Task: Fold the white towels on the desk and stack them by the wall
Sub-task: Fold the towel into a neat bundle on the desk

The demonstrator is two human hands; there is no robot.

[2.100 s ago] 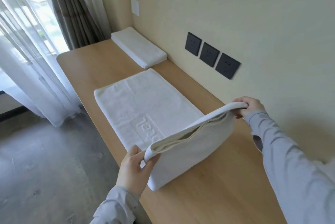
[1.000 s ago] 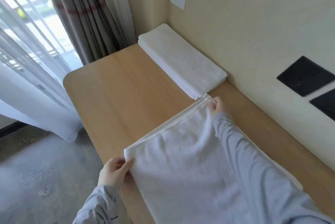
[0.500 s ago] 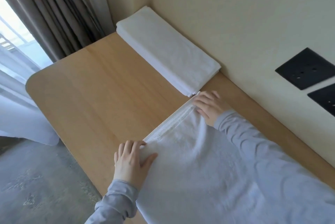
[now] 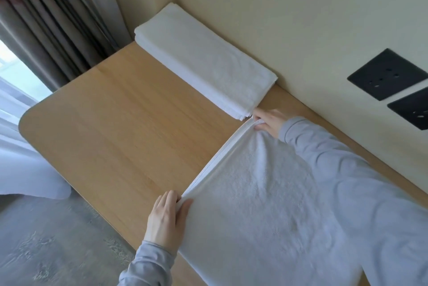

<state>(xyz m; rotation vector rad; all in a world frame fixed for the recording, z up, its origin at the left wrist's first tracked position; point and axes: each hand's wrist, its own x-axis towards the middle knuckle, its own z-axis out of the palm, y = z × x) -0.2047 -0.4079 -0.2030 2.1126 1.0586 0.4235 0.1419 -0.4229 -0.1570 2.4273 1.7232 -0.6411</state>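
Pinching now: the left hand [image 4: 168,218] has its thumb on top of the near corner of the towel [image 4: 266,197] with fingers tucked at the edge, and the right hand [image 4: 266,121] nips the far corner, just beside the folded stack [image 4: 203,63]. Half a second ago both hands lay flat, smoothing that edge; now the doubled edge lifts slightly off the table [image 4: 115,128]. So the first fold looks settled and, by my read, a second fold is starting, with the stack waiting against the wall [image 4: 289,19]
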